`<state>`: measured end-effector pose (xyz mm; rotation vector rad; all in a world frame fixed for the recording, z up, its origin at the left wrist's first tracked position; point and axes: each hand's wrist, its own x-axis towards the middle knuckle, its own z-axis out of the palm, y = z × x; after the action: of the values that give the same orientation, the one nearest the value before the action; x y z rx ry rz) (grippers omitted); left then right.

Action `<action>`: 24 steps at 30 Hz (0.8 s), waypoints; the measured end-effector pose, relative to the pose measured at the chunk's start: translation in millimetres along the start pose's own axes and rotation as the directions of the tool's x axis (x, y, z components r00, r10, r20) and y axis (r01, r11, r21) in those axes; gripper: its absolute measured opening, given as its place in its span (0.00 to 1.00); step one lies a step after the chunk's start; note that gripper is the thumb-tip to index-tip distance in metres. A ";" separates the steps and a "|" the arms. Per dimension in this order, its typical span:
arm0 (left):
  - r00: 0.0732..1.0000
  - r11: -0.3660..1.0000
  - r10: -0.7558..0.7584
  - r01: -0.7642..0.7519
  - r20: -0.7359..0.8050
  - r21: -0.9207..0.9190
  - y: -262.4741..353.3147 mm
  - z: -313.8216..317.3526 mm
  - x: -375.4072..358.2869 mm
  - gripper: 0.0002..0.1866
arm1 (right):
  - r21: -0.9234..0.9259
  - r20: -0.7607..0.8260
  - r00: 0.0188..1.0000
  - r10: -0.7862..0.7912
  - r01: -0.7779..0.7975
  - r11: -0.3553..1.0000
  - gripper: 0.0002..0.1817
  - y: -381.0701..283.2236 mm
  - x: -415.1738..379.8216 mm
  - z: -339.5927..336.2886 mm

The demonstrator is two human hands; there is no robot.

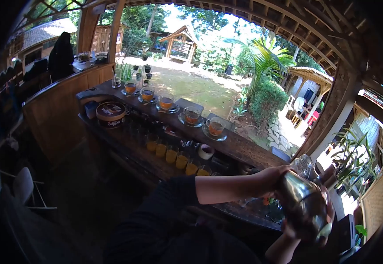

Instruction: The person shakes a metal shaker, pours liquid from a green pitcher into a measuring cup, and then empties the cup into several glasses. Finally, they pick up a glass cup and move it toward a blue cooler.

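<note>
A steel cocktail shaker with a glass on its upper end is held tilted at the lower right, over the wooden bar. My left hand grips its upper part from the left. My right hand wraps its lower end from below, fingers curled around the metal. Both sleeves are dark.
Several glass cups of amber tea on saucers line the upper counter. Several glasses of orange juice stand in a row on the lower shelf, beside a white cup. A round tub sits at the left. A dark-clothed person stands far left.
</note>
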<state>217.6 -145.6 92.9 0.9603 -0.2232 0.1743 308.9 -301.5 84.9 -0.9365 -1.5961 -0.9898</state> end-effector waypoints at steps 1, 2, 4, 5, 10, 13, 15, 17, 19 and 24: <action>0.998 0.999 0.044 -0.046 0.046 0.025 6.8 15.7 -6.1 0.24 | -0.011 -0.014 1.000 0.018 -0.018 1.000 0.53 -9.6 0.9 0.0; 0.991 0.995 0.089 -0.094 0.096 0.043 10.3 24.0 -8.0 0.24 | -0.036 -0.049 0.998 0.036 -0.038 0.999 0.54 -20.4 2.7 2.1; 0.981 0.989 0.120 -0.132 0.153 0.071 14.6 24.1 -6.8 0.24 | -0.082 -0.109 0.992 0.059 -0.068 0.994 0.55 -41.7 9.5 11.0; 0.964 0.977 0.168 -0.190 0.204 0.095 15.6 24.1 -7.4 0.23 | -0.102 -0.137 0.988 0.067 -0.082 0.991 0.56 -50.4 11.4 15.4; 0.981 0.984 -0.063 0.030 -0.183 -0.178 -9.2 -31.0 14.0 0.20 | 0.094 -0.147 0.975 0.169 -0.157 0.983 0.53 30.0 -4.8 40.9; 0.993 0.993 0.057 -0.068 -0.107 -0.100 -0.4 -25.7 11.5 0.21 | 0.245 -0.031 0.997 0.065 -0.056 0.968 0.49 -11.1 21.6 40.7; 0.979 0.975 0.179 -0.190 0.101 0.111 17.5 -11.0 -1.5 0.23 | 0.399 -0.098 0.987 0.128 -0.079 0.914 0.28 -76.1 41.7 49.7; 0.954 0.950 0.195 -0.241 0.229 0.197 37.6 -5.5 -13.4 0.23 | 0.413 -0.162 0.976 0.145 -0.066 0.908 0.29 -78.9 8.5 39.0; 0.982 0.986 0.096 -0.116 0.161 0.120 37.1 -28.3 -6.5 0.23 | 0.280 -0.158 0.987 0.009 0.037 0.959 0.38 -53.1 16.0 65.9; 0.978 0.961 -0.189 0.167 -0.084 -0.222 24.7 -76.0 -7.9 0.23 | 0.123 -0.220 0.958 0.182 -0.158 0.980 0.49 1.6 10.9 95.2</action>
<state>212.4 -69.4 68.4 0.7498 -0.0565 0.0333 275.7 -211.7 79.7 -0.8392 -1.3360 -0.8530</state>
